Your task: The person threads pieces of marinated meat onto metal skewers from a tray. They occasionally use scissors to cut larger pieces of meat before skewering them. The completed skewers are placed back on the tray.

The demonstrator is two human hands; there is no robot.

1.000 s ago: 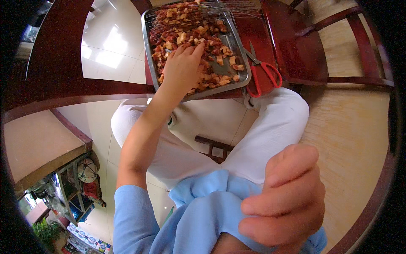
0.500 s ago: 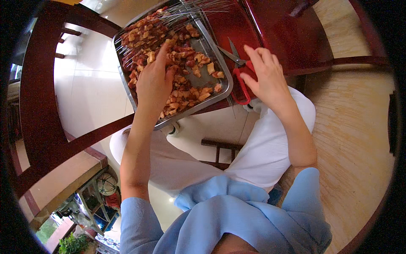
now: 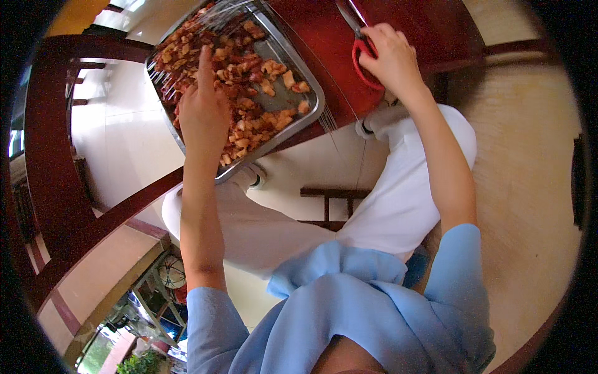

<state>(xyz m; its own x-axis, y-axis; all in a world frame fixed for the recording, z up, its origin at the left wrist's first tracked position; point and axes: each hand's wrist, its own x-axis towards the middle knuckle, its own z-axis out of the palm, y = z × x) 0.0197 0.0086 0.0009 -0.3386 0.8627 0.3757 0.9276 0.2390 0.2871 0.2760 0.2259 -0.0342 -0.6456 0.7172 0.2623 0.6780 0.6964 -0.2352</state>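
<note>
A metal tray [image 3: 278, 142] holds many small chunks of browned meat [image 3: 246, 134], some of them on thin metal skewers [image 3: 233, 15] that stick out at the far edge. My left hand [image 3: 204, 115] rests over the left part of the meat, index finger stretched forward; its other fingers are mostly hidden from view. To the right of the tray, my right hand [image 3: 397, 61] has its fingers closed at the red handle of a pair of scissors [image 3: 361, 59]. The scissors' blades point away from me over the red tabletop.
A glossy dark red wooden table or bench [image 3: 436, 34] bears the tray. Loose thin skewers [image 3: 330, 121] jut past its near edge at the tray's right. Dark red wooden rails [image 3: 143, 198] run along the left. My knees in white trousers [image 3: 398, 187] are below.
My right hand has closed on the scissors and moved them farther away; their blades, spread before, now lie together. Over the meat, my left index finger has straightened forward. The whole view has shifted somewhat.
</note>
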